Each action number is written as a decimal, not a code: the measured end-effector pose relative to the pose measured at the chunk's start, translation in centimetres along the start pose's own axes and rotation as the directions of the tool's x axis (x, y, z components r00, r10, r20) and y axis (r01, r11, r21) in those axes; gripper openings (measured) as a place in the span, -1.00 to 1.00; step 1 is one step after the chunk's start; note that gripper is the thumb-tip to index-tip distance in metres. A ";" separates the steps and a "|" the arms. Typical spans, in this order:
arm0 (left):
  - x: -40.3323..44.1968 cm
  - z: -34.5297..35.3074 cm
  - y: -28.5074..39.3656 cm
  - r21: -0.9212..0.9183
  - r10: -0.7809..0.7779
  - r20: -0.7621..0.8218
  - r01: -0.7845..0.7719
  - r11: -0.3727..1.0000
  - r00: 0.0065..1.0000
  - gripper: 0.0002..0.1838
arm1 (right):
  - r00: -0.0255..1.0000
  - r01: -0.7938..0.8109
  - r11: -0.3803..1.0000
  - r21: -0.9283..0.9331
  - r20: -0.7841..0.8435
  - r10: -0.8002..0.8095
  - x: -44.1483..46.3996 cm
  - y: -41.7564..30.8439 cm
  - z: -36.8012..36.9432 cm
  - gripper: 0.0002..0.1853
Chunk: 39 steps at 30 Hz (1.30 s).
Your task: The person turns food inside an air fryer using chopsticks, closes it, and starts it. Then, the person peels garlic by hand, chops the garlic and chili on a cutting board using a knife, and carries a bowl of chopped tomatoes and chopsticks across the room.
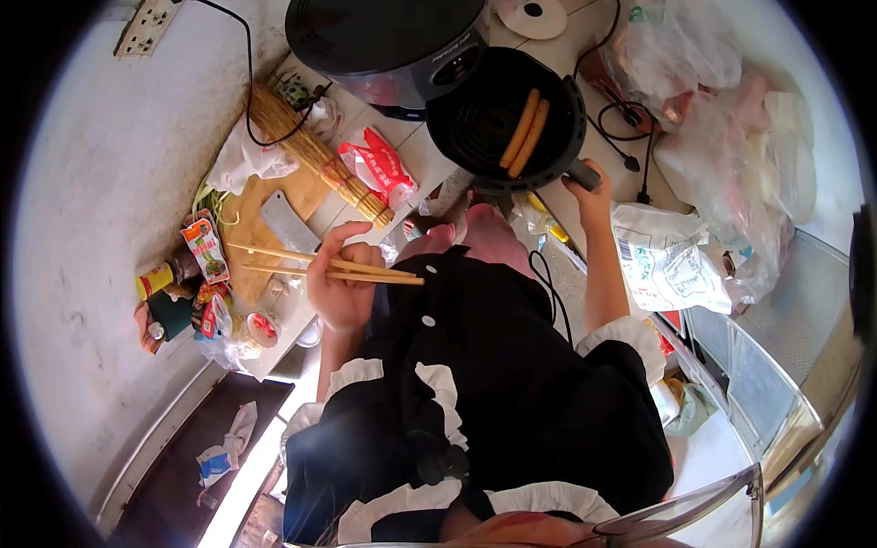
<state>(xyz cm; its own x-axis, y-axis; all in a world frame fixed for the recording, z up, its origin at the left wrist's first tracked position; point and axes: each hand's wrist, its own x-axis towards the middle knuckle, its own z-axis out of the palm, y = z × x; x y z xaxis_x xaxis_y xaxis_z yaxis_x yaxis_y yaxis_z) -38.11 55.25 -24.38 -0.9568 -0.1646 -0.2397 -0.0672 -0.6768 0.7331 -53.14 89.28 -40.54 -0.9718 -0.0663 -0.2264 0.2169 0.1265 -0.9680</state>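
Head view, sausages: 2 brown sausages [529, 139] lie side by side in the black basket [466, 105], in the half nearer its handle [585, 173].
Right hand: this hand [596, 194] grips the handle; the sausages are near it, inside the basket and past its rim, untouched by the fingers.
Left hand: this hand [340, 290] is closed around 2 wooden chopsticks [384, 270], well apart from the sausages.
Chopsticks: held crosswise, 1 end of the pair over the cutting board, the other before the black shirt [521, 338].
Air fryer: the black air fryer [393, 55] sits just beside the basket; whether they touch, I cannot tell.
Left side of bench: on the tiled bench [416, 151], a cleaver [288, 224] rests on the cutting board [242, 260]; a straw broom [315, 155] lies near a red bag [377, 167].
Right side of bench: a white printed bag [671, 260] lies near the right forearm, with clear bags [722, 155] beyond.
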 end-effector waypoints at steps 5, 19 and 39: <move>0.1 -0.1 -0.7 0.001 -0.010 0.038 0.010 1.000 0.999 -0.44 | 0.998 0.043 0.998 -0.044 -0.048 -0.045 -3.3 -2.1 -0.6 -0.84; 0.5 0.7 -1.2 0.005 -0.085 0.046 0.085 0.996 0.995 -0.37 | 0.987 0.079 0.996 -0.038 -0.139 -0.084 -5.8 -0.5 -2.4 -0.86; -0.5 3.2 -1.7 0.134 -0.102 -0.064 0.110 0.985 0.993 -0.36 | 0.990 -0.044 0.829 0.557 -0.084 0.109 -3.9 3.4 -2.6 -0.69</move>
<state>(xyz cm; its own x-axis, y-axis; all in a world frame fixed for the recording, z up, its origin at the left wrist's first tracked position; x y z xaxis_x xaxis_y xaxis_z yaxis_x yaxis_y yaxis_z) -38.43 58.78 -23.52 -0.9250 -0.1402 -0.3532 -0.2092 -0.5881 0.7813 -48.84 92.51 -42.71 -0.9466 0.0312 -0.3209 0.2745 -0.4439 -0.8530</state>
